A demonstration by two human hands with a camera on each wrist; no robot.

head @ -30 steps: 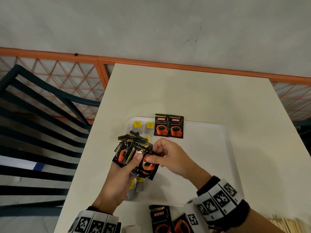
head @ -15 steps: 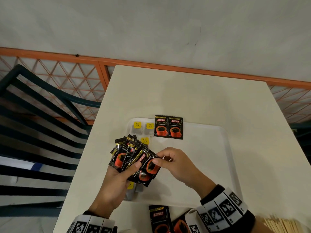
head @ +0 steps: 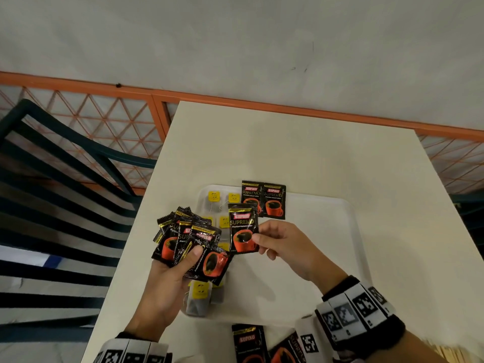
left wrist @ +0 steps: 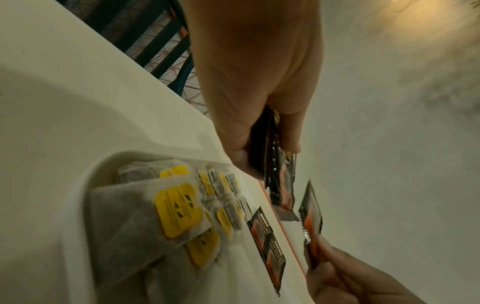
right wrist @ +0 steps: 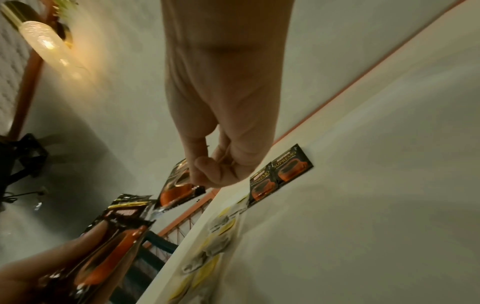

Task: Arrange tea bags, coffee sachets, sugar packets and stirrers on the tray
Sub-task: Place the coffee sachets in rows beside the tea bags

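Note:
My left hand (head: 167, 281) grips a fanned stack of black coffee sachets (head: 188, 242) above the left side of the white tray (head: 348, 231). My right hand (head: 280, 242) pinches a single coffee sachet (head: 242, 227) by its right edge and holds it upright just right of the stack. Two coffee sachets (head: 263, 199) lie side by side on the tray's far edge. Tea bags with yellow tags (left wrist: 179, 214) lie in rows along the tray's left side. In the right wrist view the pinched sachet (right wrist: 176, 185) hangs below my curled fingers.
The tray sits on a white table (head: 288, 148). More coffee sachets (head: 248, 344) lie on the table near its front edge. Wooden stirrers (head: 450, 353) show at the bottom right. A dark slatted chair (head: 52, 205) stands left, before an orange lattice railing (head: 110, 121).
My right hand has drawn one sachet out of the stack in my left hand and lifted it up and to the right. The left hand kept its hold.

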